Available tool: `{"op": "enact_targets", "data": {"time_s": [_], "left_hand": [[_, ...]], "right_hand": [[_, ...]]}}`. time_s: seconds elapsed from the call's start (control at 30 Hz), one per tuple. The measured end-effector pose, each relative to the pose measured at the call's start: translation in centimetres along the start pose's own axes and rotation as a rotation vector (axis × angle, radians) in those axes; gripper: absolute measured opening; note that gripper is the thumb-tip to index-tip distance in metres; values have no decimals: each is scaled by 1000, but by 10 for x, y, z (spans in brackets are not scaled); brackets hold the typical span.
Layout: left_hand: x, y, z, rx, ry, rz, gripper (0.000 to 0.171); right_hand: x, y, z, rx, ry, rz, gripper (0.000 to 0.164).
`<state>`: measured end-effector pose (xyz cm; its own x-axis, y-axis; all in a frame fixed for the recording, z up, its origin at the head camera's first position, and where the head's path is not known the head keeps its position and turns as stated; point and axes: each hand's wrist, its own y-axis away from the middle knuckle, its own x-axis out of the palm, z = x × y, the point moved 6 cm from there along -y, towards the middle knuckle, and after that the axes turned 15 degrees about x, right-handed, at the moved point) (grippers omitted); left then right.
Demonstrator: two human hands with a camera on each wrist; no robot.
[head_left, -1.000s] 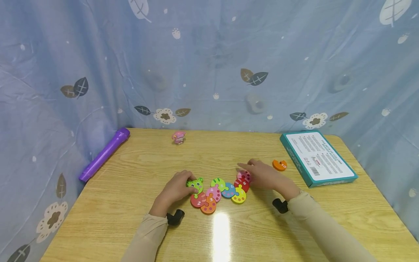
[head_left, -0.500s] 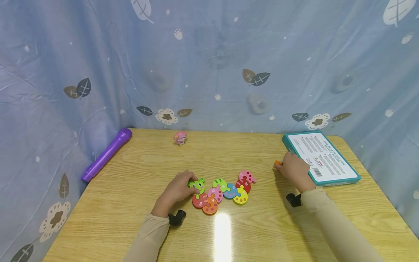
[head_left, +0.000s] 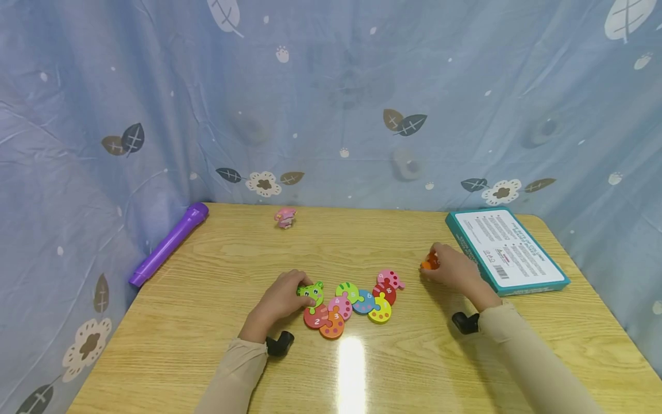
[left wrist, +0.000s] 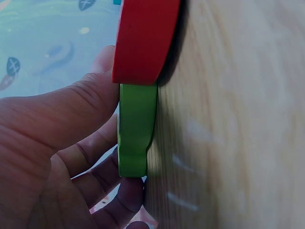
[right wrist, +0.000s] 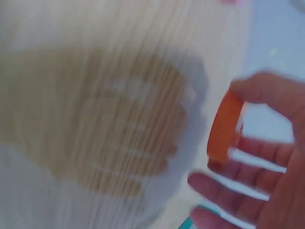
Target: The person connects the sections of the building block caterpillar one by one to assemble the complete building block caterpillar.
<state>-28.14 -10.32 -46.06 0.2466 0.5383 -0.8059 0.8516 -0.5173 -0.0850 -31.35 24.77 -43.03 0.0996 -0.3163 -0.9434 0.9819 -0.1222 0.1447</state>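
A numbered caterpillar puzzle lies joined in a wavy chain on the wooden table, from a green head piece (head_left: 311,294) on the left to a pink piece (head_left: 390,279) on the right. My left hand (head_left: 279,296) grips the green head, thumb on its face and fingers round its edge; the left wrist view shows the green edge (left wrist: 137,129) beside the red piece (left wrist: 145,40). To the right of the chain, my right hand (head_left: 455,270) pinches a loose orange puzzle piece (right wrist: 225,126) between thumb and fingers, raised over the table, its shadow below.
A teal and white box (head_left: 507,247) lies at the right, just beyond the right hand. At the back stands a small pink figurine (head_left: 285,218). Along the left edge rests a purple microphone-shaped tube (head_left: 168,244). A blue patterned curtain (head_left: 331,103) hangs behind the table.
My right hand left the chain's pink end, reached right to the orange piece, took hold of it and now carries it back left. The left hand keeps its grip on the green head.
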Motion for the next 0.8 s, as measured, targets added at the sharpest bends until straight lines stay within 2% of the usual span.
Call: {"op": "enact_targets", "data": {"time_s": [0.1, 0.23, 0.47, 0.67, 0.8], "left_hand": [[-1, -1, 0, -3, -3, -2, 31], [-2, -2, 0, -8, -5, -2, 31], [-1, 1, -1, 1, 5, -1, 31], [-1, 2, -2, 7, 7, -9, 31], [1, 5, -1, -3, 0, 4, 31]], "right_hand": [[3, 15, 20, -187, -75, 2, 42], [10, 32, 38, -270, -80, -6, 42], [22, 42, 51, -237, 42, -27, 43], [26, 43, 53, -192, 80, -35, 41], [35, 46, 53, -188, 119, 4, 41]]}}
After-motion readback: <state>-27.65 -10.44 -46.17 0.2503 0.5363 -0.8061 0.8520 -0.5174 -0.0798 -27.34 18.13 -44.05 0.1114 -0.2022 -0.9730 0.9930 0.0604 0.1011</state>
